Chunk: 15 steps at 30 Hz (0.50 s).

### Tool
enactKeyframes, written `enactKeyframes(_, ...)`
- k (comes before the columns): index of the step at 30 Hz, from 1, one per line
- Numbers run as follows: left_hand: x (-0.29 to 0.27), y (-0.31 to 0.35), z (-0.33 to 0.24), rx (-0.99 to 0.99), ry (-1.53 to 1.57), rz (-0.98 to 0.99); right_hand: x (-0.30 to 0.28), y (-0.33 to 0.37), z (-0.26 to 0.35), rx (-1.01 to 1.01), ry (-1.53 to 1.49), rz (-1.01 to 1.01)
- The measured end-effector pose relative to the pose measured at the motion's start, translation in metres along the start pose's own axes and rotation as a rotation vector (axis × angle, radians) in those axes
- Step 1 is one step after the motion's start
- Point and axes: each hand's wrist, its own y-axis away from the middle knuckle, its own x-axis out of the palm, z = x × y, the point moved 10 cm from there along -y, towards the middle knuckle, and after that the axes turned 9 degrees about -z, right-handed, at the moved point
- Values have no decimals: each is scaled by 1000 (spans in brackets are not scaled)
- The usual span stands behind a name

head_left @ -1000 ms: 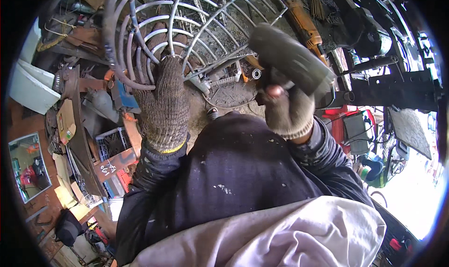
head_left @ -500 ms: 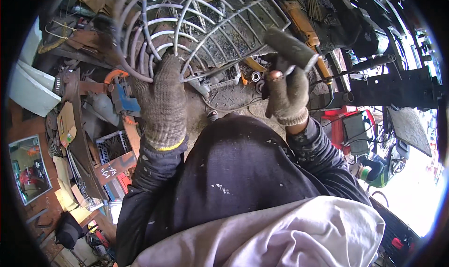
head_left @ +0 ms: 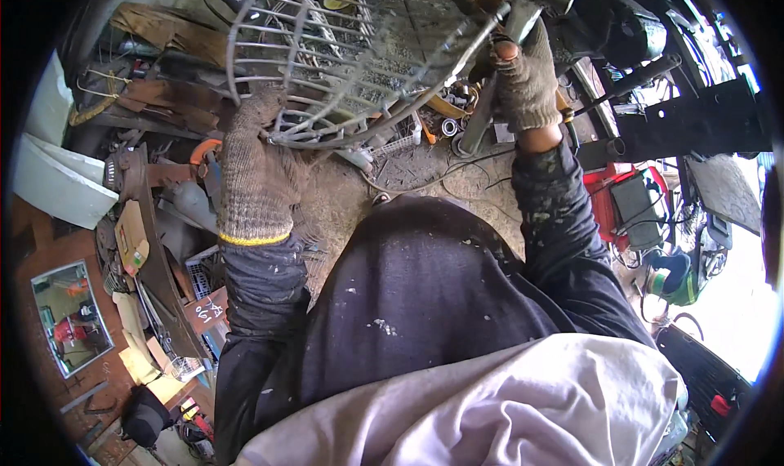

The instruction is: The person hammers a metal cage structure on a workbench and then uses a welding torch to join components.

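Observation:
My left hand (head_left: 260, 162), in a knitted grey-brown glove with a yellow cuff edge, is closed on the near left end of a curved metal bar frame (head_left: 298, 37). Its parallel rods are joined by crossbars, and part of it is blurred. At the upper right my right hand (head_left: 529, 80), gloved with a bare thumb tip showing, grips a hammer (head_left: 521, 18). The thick grey head is at the top edge of the view, just beyond the frame's far right corner. I cannot tell whether hammer and frame touch.
Left of me stand a cluttered bench with a blue-and-orange clamp, white curved panels (head_left: 61, 188) and a framed mirror (head_left: 72, 317). Metal rings (head_left: 449, 127) and a cable lie on the floor ahead. A red case (head_left: 608, 205) and a dark steel beam (head_left: 694, 139) are at right.
The metal frame has turned and tilted, its right corner swinging to the right. My left hand has shifted left with it. My right hand has moved forward and slightly right with the hammer.

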Motion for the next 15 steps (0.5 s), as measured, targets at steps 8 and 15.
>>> enactKeyframes(8, 10, 10, 36, -161, 99, 214, 14, 15, -7, 215, -106, 215)
enactKeyframes(15, -35, -10, 8, 533, -645, 22, -3, 38, -36, 642, -83, 23)
